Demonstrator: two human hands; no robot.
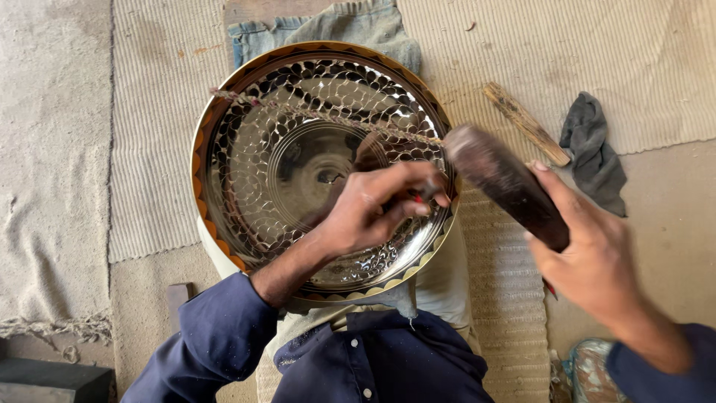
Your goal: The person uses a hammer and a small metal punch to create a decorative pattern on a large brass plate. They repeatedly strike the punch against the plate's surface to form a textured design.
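A large round shiny metal plate [246,149] with a scale-like engraved pattern and an orange and cream rim rests tilted against my lap. My left hand [377,205] lies over its right side, fingers pinched on a small tool with a red part near the rim. My right hand [589,254] grips a dark wooden mallet [503,183], whose head is raised just right of the plate's rim. A twisted cord [321,117] stretches across the upper part of the plate.
A woven mat [164,89] covers the ground. A short wooden stick [526,123] and a dark grey rag [597,153] lie at the right. Folded denim cloth [350,30] sits behind the plate. A dark block [52,380] is at the bottom left.
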